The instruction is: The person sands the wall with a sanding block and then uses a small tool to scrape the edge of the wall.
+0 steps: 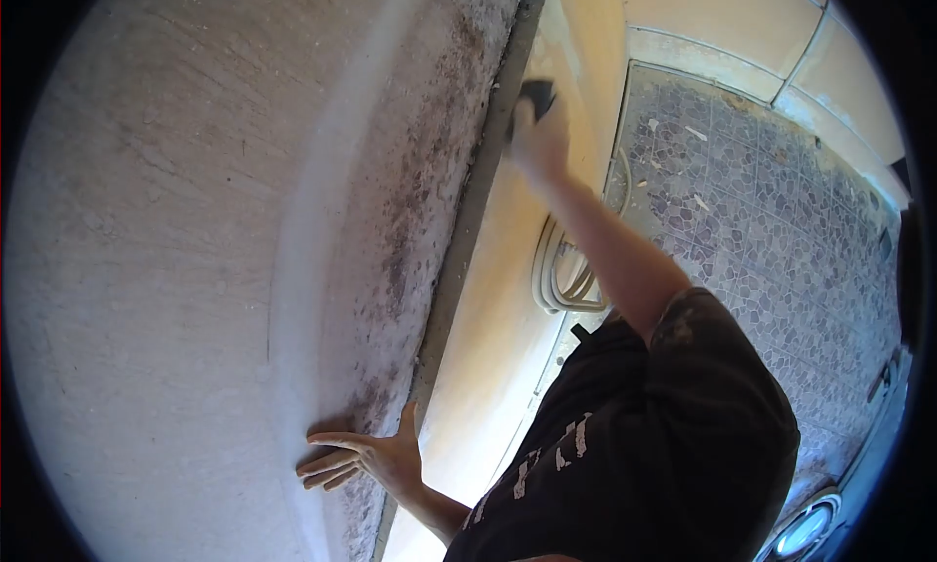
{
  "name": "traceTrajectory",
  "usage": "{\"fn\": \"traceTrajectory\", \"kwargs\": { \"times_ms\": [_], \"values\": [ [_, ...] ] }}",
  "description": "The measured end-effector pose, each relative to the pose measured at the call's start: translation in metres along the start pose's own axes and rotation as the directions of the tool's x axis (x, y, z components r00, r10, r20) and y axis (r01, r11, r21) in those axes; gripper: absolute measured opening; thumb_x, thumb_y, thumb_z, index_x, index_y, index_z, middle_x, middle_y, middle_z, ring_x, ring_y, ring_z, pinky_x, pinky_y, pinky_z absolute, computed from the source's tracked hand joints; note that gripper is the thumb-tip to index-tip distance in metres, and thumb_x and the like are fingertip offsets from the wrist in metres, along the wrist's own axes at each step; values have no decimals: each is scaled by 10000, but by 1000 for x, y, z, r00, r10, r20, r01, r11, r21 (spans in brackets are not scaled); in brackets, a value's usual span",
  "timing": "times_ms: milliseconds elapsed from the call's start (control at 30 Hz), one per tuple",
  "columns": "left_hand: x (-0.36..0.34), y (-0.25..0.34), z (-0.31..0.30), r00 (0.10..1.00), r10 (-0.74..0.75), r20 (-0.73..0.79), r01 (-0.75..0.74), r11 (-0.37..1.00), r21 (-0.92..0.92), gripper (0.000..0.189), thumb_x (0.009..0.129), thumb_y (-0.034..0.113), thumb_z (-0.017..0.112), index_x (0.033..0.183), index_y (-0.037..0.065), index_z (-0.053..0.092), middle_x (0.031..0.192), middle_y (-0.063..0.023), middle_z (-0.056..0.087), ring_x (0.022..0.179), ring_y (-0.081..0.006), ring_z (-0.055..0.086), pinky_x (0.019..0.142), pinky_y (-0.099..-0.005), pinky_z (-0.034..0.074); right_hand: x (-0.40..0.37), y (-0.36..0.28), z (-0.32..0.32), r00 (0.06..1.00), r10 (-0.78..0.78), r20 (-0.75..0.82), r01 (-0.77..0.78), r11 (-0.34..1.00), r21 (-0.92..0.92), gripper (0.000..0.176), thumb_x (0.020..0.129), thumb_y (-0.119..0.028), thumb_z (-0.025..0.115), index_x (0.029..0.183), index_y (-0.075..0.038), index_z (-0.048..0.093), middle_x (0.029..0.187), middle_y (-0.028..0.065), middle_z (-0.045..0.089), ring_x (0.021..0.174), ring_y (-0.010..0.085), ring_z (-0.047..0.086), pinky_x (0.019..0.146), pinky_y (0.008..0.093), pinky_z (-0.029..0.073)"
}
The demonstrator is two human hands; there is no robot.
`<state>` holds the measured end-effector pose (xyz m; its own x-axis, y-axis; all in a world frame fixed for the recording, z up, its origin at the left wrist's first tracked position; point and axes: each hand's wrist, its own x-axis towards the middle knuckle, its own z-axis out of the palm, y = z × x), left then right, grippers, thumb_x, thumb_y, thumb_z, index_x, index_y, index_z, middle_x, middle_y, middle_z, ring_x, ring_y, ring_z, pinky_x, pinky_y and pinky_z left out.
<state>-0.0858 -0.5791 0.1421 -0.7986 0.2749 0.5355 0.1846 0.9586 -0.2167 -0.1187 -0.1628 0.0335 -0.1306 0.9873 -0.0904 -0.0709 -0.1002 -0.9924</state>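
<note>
A rough wall (166,250) filled the left of the view and a smooth wall (488,367) lay to its right, with a narrow edge strip (468,230) running between them from top to bottom. The floor (781,230) lay further right, and a coiled hose (558,279) rested on it against the foot of the smooth wall. The left hand (376,460) lay flat low on the rough wall, just left of the strip, its fingers (327,464) pointing left. The right hand (540,140) was high up, holding a block (535,96) against the strip.
</note>
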Motion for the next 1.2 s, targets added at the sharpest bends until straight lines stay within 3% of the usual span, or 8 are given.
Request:
{"fn": "traceTrajectory", "kwargs": {
  "times_ms": [133,233,267,367,533,800,1000,1200],
  "values": [
    [0,-1,5,1000,-9,-8,9,1000,6,1663,572,759,853,1560,46,-279,1412,-481,-421,1337,-618,-416,952,-872,-117,-172,24,-6,977,-161,143,106,938,329,432,1017,-176,532,1389,4,406,1153,242,603,988,331,666,840,452,530],
    [0,-4,4,1000,0,9,0,1000,-22,1656,583,736,864,1558,45,-283,1410,-482,-422,1332,-620,-418,948,-873,-120,-147,10,-15,947,96,307,-182,947,264,425,1019,-158,522,1393,-1,395,1129,221,595,984,278,653,833,442,530],
    [1,-4,3,1000,-4,7,4,1000,-23,1656,583,736,864,1558,45,-283,1410,-482,-422,1332,-620,-418,948,-873,-120,-112,18,-6,991,-87,106,71,986,148,388,1016,-174,523,1349,3,432,1088,229,616,956,323,667,830,449,527],
    [-4,-2,-4,999,0,42,0,1000,-13,1652,587,709,878,1559,39,-279,1408,-484,-421,1336,-620,-415,949,-871,-122,-11,11,-4,995,101,-24,-99,993,61,341,997,-252,573,1214,9,538,1012,199,667,875,297,687,794,449,542],
    [-1,1,0,1000,19,0,-19,999,-51,1659,572,695,894,1566,70,-279,1408,-473,-435,1333,-632,-409,947,-875,-118,-142,35,-5,978,-196,63,191,978,86,425,999,-213,582,1333,11,446,1046,292,659,950,421,687,826,481,537],
    [-16,-55,-16,964,244,107,-220,956,-193,1467,576,720,879,1659,254,5,1528,-408,-353,1367,-629,-374,954,-879,-133,-65,25,-4,997,23,-72,-27,998,-48,318,992,-253,599,1135,17,513,893,270,681,806,413,716,678,488,545],
    [-22,-86,-12,915,399,60,-368,886,-281,1190,671,759,796,1631,292,270,1671,-283,-149,1471,-561,-268,1046,-845,-99,-260,68,-3,979,-28,202,8,995,101,663,992,-214,556,1523,25,239,1323,363,552,1202,491,601,1044,501,461],
    [-29,-132,-28,872,376,-313,-430,895,-121,1189,670,683,847,1632,313,253,1668,-264,-189,1464,-574,-265,1063,-843,-81,-82,23,7,986,156,57,-160,984,80,407,998,-294,567,1196,44,457,1012,334,657,963,488,669,836,544,522]
  ]
}}
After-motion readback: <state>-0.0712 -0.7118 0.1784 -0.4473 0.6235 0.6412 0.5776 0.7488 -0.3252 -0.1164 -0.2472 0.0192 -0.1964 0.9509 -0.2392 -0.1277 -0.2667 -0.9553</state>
